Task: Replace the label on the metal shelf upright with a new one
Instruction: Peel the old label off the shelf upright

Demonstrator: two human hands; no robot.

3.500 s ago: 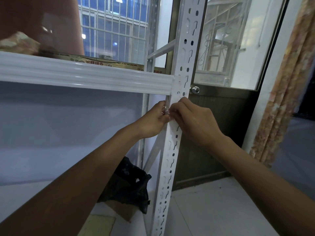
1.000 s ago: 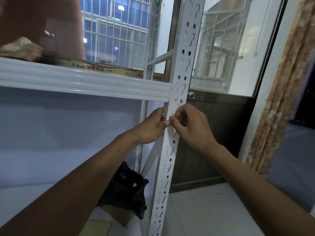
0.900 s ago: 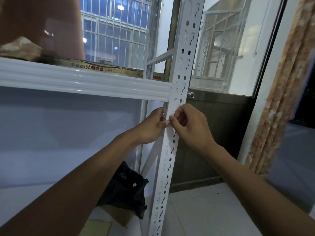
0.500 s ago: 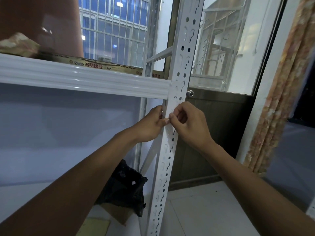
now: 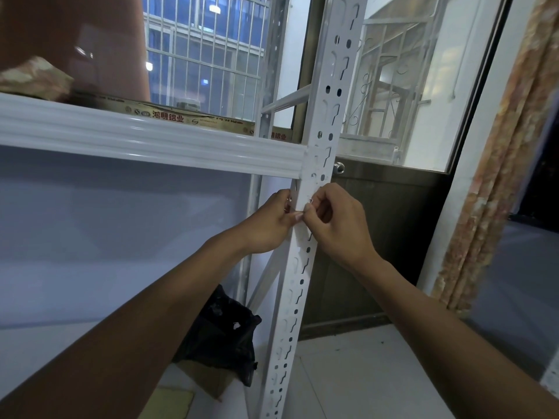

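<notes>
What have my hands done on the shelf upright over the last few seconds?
The right hand, which lay flatter across the upright, has curled its fingers and pinches at what seems a label edge on its face. The left hand still grips the upright's left edge, thumb on the front. Both stay just below the beam.

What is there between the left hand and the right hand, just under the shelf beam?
The white metal upright runs between the left hand and the right hand; fingertips of both touch its front face. The head view shows this.
</notes>
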